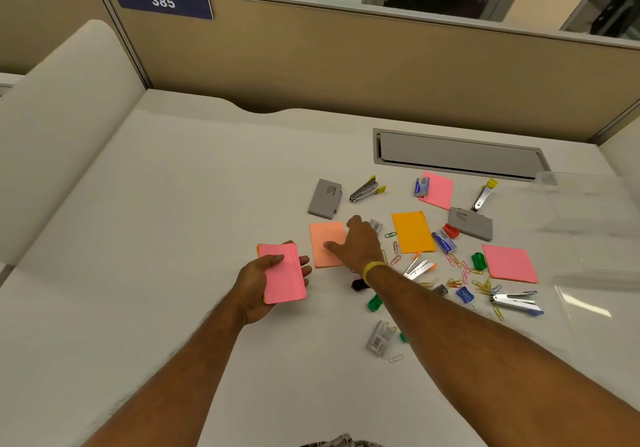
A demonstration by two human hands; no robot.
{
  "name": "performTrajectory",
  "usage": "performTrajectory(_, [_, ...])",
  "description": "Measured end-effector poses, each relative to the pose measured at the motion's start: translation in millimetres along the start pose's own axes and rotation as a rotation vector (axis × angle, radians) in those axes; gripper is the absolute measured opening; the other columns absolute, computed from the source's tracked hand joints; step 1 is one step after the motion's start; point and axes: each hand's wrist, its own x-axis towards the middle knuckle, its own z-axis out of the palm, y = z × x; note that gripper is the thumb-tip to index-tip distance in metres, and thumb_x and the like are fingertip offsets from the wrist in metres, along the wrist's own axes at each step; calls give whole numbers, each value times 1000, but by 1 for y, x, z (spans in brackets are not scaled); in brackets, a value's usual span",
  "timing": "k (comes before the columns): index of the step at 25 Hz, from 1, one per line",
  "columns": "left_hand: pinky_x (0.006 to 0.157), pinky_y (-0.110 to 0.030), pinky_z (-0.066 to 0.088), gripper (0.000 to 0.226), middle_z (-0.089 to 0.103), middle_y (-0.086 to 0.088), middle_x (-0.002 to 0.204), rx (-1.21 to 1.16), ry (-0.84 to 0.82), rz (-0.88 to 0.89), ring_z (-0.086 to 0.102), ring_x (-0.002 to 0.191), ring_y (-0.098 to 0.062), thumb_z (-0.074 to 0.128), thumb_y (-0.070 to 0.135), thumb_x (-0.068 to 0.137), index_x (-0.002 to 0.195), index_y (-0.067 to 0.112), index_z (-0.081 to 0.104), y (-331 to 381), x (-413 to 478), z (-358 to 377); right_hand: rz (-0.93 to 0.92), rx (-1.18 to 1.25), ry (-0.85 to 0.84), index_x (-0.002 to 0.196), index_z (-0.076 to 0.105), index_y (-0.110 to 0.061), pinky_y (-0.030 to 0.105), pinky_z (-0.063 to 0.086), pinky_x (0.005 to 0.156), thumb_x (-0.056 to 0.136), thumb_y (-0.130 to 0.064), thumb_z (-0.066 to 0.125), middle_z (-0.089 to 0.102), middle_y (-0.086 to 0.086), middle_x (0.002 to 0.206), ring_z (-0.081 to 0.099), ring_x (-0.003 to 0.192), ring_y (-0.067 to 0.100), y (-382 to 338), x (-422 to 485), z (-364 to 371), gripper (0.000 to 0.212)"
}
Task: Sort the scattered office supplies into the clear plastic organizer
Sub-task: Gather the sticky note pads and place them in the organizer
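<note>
My left hand (pixel 258 285) holds a pink stack of sticky notes (pixel 282 273) above the desk. My right hand (pixel 356 244) lies over the right edge of a salmon sticky pad (pixel 325 244), fingers spread and touching it. An orange pad (pixel 412 232) and two more pink pads (pixel 509 262) (pixel 438 189) lie to the right. The clear plastic organizer (pixel 588 225) stands at the right edge, faint and see-through.
Staplers (pixel 367 189) (pixel 483 194) (pixel 517 303), grey boxes (pixel 325 199) (pixel 471 223), staple packs (pixel 380 339), sharpeners (pixel 478 261) and several coloured paper clips (pixel 457 273) are scattered at right. A cable hatch (pixel 457 154) is set in the desk (pixel 173 204) behind them. Partition walls (pixel 311 62) close the back.
</note>
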Motion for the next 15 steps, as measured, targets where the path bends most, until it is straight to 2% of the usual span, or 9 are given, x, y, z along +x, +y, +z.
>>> performTrajectory(3, [86,-49,53,37,67,-21,118,17,24,14,66,103,-37,42,19,96,132,13,50,3,4,0,75,-106,-51,131,35,-12,44,48,97,65,-47,84,50,15,129,51,120,33,-15,7,8,89])
performTrajectory(5, [83,-47,53,38,68,-20,116,16,46,28,67,101,-36,43,20,97,133,13,49,4,7,-1,156,-113,-83,132,36,-11,42,46,99,62,-46,86,51,14,131,51,122,32,-20,10,7,93])
performTrajectory(7, [83,-47,52,40,67,-20,116,4,64,44,66,102,-36,42,22,97,136,12,48,4,10,-1,184,-132,-99,129,44,-10,40,47,97,65,-46,84,52,13,130,52,121,31,-20,13,4,83])
performTrajectory(9, [85,-48,51,41,67,-20,117,-1,82,64,64,102,-36,42,26,99,138,12,47,6,13,-1,89,-132,-66,120,55,-10,39,48,93,80,-42,73,56,13,124,55,116,30,-18,12,1,54])
performTrajectory(11, [86,-47,51,43,66,-19,116,-10,93,90,64,101,-35,41,32,100,137,13,48,9,15,0,-44,85,-27,92,61,-10,35,46,79,95,-32,55,61,14,101,58,98,29,-14,9,-5,24])
performTrajectory(13, [85,-47,51,46,66,-18,117,-18,83,100,64,102,-35,41,40,99,137,15,49,11,16,4,-84,420,-19,70,51,-13,30,36,65,100,-25,48,54,8,78,51,77,25,-9,2,-15,32])
performTrajectory(15, [82,-46,52,49,68,-15,115,-2,68,89,65,102,-33,41,48,97,134,18,53,10,17,13,-82,664,-78,72,54,-11,28,34,59,100,-25,48,53,7,75,46,68,19,-6,-13,-23,32])
